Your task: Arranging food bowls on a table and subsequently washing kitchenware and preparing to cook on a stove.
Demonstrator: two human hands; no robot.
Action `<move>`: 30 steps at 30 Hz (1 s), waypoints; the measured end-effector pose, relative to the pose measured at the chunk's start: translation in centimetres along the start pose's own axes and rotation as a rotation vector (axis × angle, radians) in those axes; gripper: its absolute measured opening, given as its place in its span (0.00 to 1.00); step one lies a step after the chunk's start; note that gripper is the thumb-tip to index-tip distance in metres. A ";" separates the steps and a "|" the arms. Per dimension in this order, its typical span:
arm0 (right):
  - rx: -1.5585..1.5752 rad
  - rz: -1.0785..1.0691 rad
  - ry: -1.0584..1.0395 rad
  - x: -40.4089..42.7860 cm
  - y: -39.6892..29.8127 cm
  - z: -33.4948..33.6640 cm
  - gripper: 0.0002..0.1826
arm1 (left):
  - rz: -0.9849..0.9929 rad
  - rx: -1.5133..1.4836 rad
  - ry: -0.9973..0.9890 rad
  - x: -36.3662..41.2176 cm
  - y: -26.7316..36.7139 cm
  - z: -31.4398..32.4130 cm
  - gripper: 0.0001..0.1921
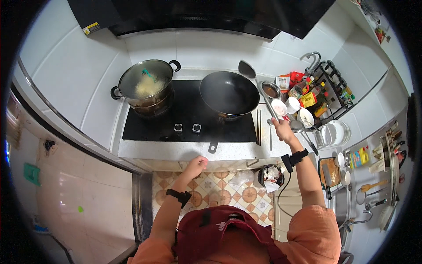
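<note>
My right hand (283, 130) grips the long metal handle of a wok spatula (246, 69). Its broad dark head is raised by the right rim of a black wok (229, 94), over the counter's back edge. No food is visible in the wok, and a faint haze hangs over it. My left hand (196, 165) hovers at the counter's front edge, fingers curled, with nothing visible in it. On the left of the black hob (148, 130) stands a two-handled steel pot (153, 106) under a steamed glass lid (132, 82); something pale shows through.
Right of the hob are chopsticks (258, 128), a small bowl with pinkish contents (279, 107), a ladle (296, 126), sauce bottles (323, 107) and stacked plates (341, 132). A cleaver (326, 173) lies on a cutting board (334, 168) by the sink (341, 203). A trash bin (260, 176) stands below.
</note>
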State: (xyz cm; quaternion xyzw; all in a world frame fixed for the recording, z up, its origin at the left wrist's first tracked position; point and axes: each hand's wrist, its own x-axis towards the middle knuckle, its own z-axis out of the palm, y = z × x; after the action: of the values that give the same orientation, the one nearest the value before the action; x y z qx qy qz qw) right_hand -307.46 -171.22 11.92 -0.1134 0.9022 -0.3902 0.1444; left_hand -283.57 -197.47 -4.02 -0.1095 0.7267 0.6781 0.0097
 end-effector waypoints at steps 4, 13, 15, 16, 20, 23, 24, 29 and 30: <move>0.424 0.279 -0.268 -2.8 -1.9 0.0 0.22 | -0.022 0.062 -0.032 -0.3 1.3 0.2 0.08; 1.080 0.645 -0.705 1.7 -2.1 0.5 0.21 | -0.246 -0.538 0.100 2.6 8.0 -0.1 0.16; 1.211 0.746 -0.802 2.7 -2.1 0.6 0.22 | -0.341 -0.668 0.112 3.3 8.7 0.0 0.18; 1.256 0.786 -0.838 3.2 -2.2 1.0 0.22 | -0.320 -0.541 0.086 4.2 8.1 -0.3 0.17; 1.316 0.869 -0.910 4.7 -1.7 2.2 0.22 | -0.207 -0.275 0.059 5.3 6.9 -0.2 0.10; 1.214 0.934 -0.972 6.1 -1.2 2.0 0.25 | -0.256 -0.324 0.028 5.2 7.4 -0.5 0.09; 1.006 0.891 -0.912 6.5 -1.7 1.8 0.24 | -0.286 -0.372 0.004 5.2 7.7 -0.6 0.08; -0.245 0.231 -0.514 7.5 -3.7 0.8 0.17 | -0.330 -0.538 -0.065 5.9 9.3 -0.4 0.09; -0.483 0.062 -0.472 7.5 -4.2 0.8 0.19 | -0.342 -0.605 -0.097 6.2 9.2 -0.5 0.08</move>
State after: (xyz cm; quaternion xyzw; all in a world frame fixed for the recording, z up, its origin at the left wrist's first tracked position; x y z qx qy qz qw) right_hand -313.81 -176.90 13.20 -0.2040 0.9133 -0.1234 0.3302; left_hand -291.15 -198.31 4.01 -0.1952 0.4625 0.8559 0.1245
